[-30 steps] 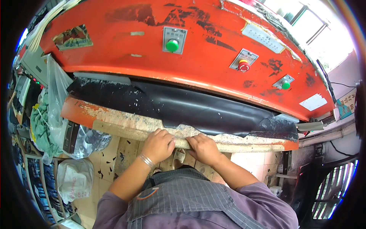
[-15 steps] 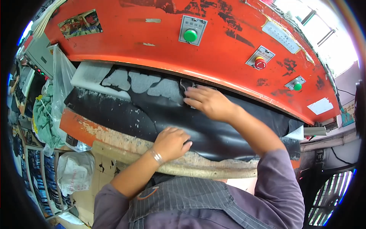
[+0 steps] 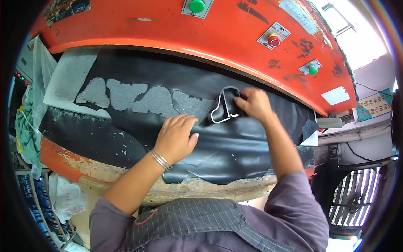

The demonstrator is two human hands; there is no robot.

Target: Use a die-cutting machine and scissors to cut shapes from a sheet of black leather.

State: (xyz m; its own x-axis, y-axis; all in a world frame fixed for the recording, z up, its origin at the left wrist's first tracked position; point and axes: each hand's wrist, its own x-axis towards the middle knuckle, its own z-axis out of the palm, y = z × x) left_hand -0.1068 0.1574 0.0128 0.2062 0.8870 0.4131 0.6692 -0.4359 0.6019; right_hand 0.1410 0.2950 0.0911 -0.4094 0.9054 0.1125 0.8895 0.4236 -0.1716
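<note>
A sheet of black leather [image 3: 210,153] lies wrinkled across the press bed. Set in it is a row of grey, die-shaped patches [image 3: 153,101]; I cannot tell whether they are holes or cut pieces. A metal cutting die [image 3: 226,106], a curved outline of thin strip, stands on the leather at the row's right end. My right hand [image 3: 256,105] grips the die's right side, its fingertips partly hidden. My left hand [image 3: 177,135] rests on the leather just below the patches, fingers stretched out and holding nothing.
The red press head [image 3: 155,31] spans the far side, close beyond the leather. It carries green buttons [image 3: 196,6] and a red stop knob [image 3: 274,40]. A pale cutting board [image 3: 69,80] shows at left. The worn wooden front edge [image 3: 168,194] lies near my body.
The leather has come out toward me, so more of it shows beyond the patches. My left hand has moved forward onto it. My view has shifted, and the die now shows clearly.
</note>
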